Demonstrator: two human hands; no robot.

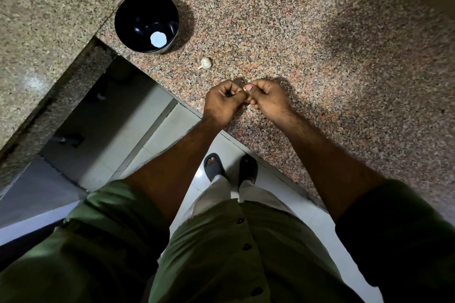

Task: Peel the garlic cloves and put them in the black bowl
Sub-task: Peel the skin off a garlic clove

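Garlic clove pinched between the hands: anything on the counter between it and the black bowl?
Only the white unpeeled garlic piece, lying on the speckled granite counter roughly between the hands' small clove and the round black bowl. It is low and easily passed over.

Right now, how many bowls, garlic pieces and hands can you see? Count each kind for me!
Black bowl: 1
Garlic on the counter: 1
Garlic clove pinched between both hands: 1
Hands, left hand and right hand: 2
Total: 5
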